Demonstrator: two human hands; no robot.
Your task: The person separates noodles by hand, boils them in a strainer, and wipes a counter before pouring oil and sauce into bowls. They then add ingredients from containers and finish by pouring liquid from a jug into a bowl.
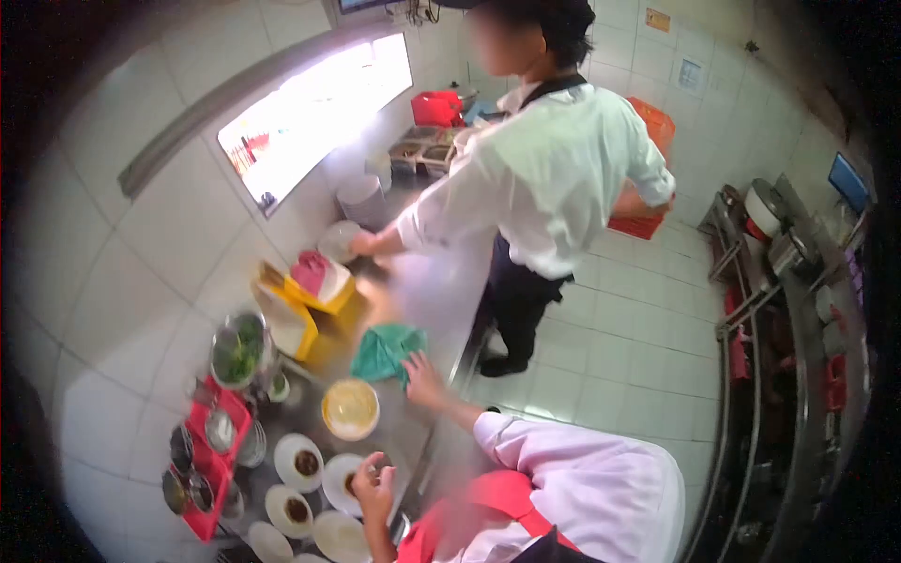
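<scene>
Metal counter (441,291): right hand (425,382), fingers apart, touches crumpled green cloth (383,351) — left hand (377,488), grip unclear, beside round white bowl (338,490).

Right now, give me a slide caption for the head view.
Right hand at a green cloth, left hand by white bowls, co-worker farther along the counter.

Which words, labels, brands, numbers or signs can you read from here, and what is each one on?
None can be read.
Orange sign high on the wall: too small and blurred.
Pale notice below it: marks show, but too small to read.
Blue screen at far right: no legible text.
White bowls and green cloth on the counter: no lettering I can make out.
</scene>
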